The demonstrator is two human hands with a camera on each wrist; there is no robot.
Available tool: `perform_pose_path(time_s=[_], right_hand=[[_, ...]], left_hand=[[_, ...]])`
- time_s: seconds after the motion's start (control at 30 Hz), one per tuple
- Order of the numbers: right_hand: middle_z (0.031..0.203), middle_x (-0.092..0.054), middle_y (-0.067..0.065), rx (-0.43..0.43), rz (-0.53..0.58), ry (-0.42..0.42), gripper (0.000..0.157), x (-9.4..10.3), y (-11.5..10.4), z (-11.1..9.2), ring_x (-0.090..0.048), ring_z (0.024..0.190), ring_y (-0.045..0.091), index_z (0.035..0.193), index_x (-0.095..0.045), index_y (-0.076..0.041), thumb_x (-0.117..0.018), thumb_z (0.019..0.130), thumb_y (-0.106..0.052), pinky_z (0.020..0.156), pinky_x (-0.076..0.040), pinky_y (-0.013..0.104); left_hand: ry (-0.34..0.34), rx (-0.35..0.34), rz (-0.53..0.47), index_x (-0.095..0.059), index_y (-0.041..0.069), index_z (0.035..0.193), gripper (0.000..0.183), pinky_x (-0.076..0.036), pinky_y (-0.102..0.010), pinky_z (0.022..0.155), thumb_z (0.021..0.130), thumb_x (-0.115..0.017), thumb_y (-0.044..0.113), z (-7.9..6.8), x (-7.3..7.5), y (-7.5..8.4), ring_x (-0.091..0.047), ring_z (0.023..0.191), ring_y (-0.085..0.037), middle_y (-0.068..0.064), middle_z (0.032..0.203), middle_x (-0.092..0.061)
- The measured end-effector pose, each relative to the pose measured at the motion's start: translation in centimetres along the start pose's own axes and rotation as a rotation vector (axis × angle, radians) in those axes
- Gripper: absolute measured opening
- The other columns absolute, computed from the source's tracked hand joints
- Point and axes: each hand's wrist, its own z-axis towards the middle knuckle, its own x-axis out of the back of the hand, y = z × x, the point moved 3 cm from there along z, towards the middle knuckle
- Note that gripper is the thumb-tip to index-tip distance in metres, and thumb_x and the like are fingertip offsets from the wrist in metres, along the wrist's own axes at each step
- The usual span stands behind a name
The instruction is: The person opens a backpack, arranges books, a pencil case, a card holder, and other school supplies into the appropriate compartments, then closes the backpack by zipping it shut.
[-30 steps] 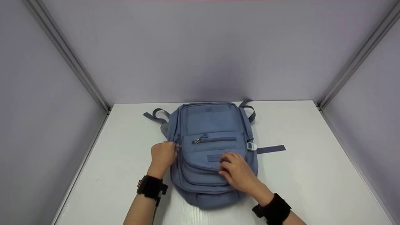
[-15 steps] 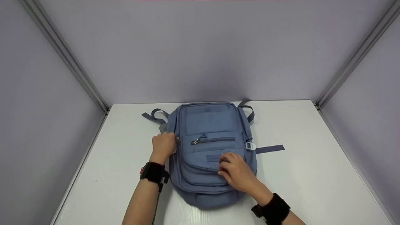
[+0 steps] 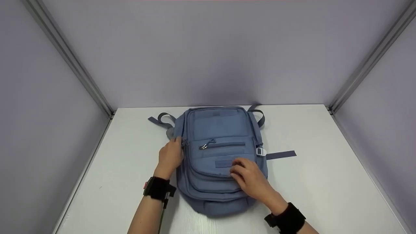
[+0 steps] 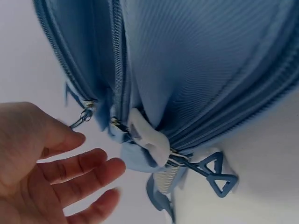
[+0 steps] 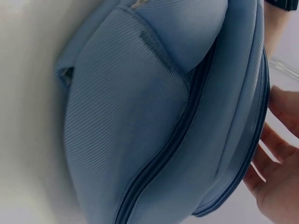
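A blue backpack point(image 3: 217, 126) lies front side up on the white table. My left hand point(image 3: 169, 155) is at its left side seam, thumb close to a zipper pull point(image 4: 80, 120) whose cord runs behind the thumb; the index finger is hidden and the other fingers are spread. Another pull with triangular loops point(image 4: 218, 173) hangs free in the left wrist view. My right hand point(image 3: 250, 178) rests on the lower front pocket, fingers loosely bent. In the right wrist view the pocket's edge hides its fingertips.
Loose straps stick out at the top corners, and a longer strap point(image 3: 281, 155) lies to the right beside a white buckle point(image 3: 261, 151). A short front zipper point(image 3: 226, 145) crosses the bag. Grey panels stand around the table point(image 3: 325, 182).
My left hand moved up along the left seam, then slightly back down as its fingers straightened. The right hand stayed on the front pocket and shifted a little to the right.
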Motion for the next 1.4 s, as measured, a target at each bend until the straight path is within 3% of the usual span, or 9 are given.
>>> perform_pose_path(time_s=[0.1,0.17,0.37,0.47,0.63,0.9,1.03,1.2,1.4], right_hand=[[0.119,-0.058,0.013,-0.088,-0.042,0.052,0.020,0.5,0.7,-0.4,-0.056,0.110,0.032,0.107,-0.071,-0.013,-0.075,0.088,-0.014,0.089,-0.045,0.052],[0.127,-0.055,0.016,-0.172,-0.074,0.070,0.031,0.8,1.4,-0.8,-0.053,0.117,0.037,0.117,-0.069,-0.012,-0.076,0.088,-0.018,0.092,-0.044,0.055],[0.146,-0.037,0.025,-0.471,-0.032,-0.002,0.062,1.0,3.2,-2.1,-0.041,0.130,0.046,0.143,-0.053,-0.015,-0.074,0.088,-0.036,0.098,-0.040,0.059],[0.151,-0.029,0.027,-0.591,0.026,-0.082,0.070,0.6,3.7,-2.6,-0.041,0.130,0.049,0.149,-0.044,-0.022,-0.070,0.089,-0.046,0.094,-0.042,0.060],[0.150,-0.030,0.032,-0.665,0.042,-0.178,0.072,0.1,4.1,-3.0,-0.044,0.125,0.054,0.152,-0.038,-0.027,-0.063,0.091,-0.055,0.093,-0.041,0.064],[0.143,-0.037,0.036,-0.653,0.021,-0.231,0.071,-0.4,4.5,-2.6,-0.046,0.122,0.054,0.153,-0.037,-0.025,-0.060,0.093,-0.054,0.092,-0.041,0.065],[0.142,-0.039,0.035,-0.650,0.022,-0.255,0.072,-0.5,5.0,-2.2,-0.047,0.122,0.053,0.154,-0.035,-0.024,-0.060,0.093,-0.054,0.093,-0.041,0.064],[0.141,-0.040,0.036,-0.655,0.019,-0.291,0.073,-0.7,5.8,-1.4,-0.048,0.121,0.052,0.155,-0.031,-0.023,-0.058,0.094,-0.054,0.093,-0.042,0.063],[0.143,-0.038,0.036,-0.656,0.008,-0.314,0.074,-0.8,6.9,-0.4,-0.046,0.123,0.052,0.156,-0.028,-0.023,-0.057,0.095,-0.054,0.095,-0.040,0.064]], left_hand=[[-0.018,-0.003,-0.121,-0.055,-0.002,0.129,0.039,-0.053,-0.050,0.066,0.094,-0.064,0.013,-1.6,0.5,1.0,-0.062,0.089,-0.038,-0.025,0.109,-0.055],[-0.090,-0.009,-0.181,-0.050,0.003,0.139,0.049,-0.052,-0.053,0.071,0.097,-0.063,0.025,-2.6,0.8,2.0,-0.060,0.096,-0.042,-0.028,0.118,-0.050],[-0.506,0.051,-0.297,-0.025,0.021,0.157,0.075,-0.046,-0.059,0.087,0.096,-0.056,0.052,-4.9,1.0,4.7,-0.054,0.111,-0.054,-0.041,0.150,-0.016],[-0.616,0.091,-0.313,-0.017,0.024,0.159,0.077,-0.046,-0.059,0.088,0.097,-0.052,0.054,-5.5,0.5,5.0,-0.053,0.114,-0.055,-0.040,0.152,-0.010],[-0.620,0.086,-0.317,-0.018,0.025,0.158,0.075,-0.042,-0.061,0.094,0.097,-0.052,0.054,-5.6,-0.3,4.8,-0.044,0.123,-0.056,-0.041,0.151,-0.014],[-0.601,0.069,-0.318,-0.019,0.026,0.158,0.073,-0.039,-0.061,0.097,0.098,-0.052,0.051,-5.2,-1.2,4.6,-0.040,0.127,-0.056,-0.042,0.149,-0.017],[-0.595,0.069,-0.337,-0.018,0.027,0.158,0.072,-0.037,-0.061,0.100,0.098,-0.052,0.050,-4.7,-1.7,4.5,-0.037,0.131,-0.053,-0.040,0.147,-0.026],[-0.582,0.052,-0.366,-0.018,0.026,0.158,0.072,-0.038,-0.058,0.100,0.099,-0.052,0.049,-3.7,-2.2,4.3,-0.043,0.129,-0.048,-0.035,0.142,-0.040],[-0.561,0.039,-0.370,-0.017,0.026,0.158,0.072,-0.039,-0.058,0.100,0.099,-0.051,0.049,-2.4,-2.9,4.1,-0.046,0.127,-0.047,-0.033,0.141,-0.043]])
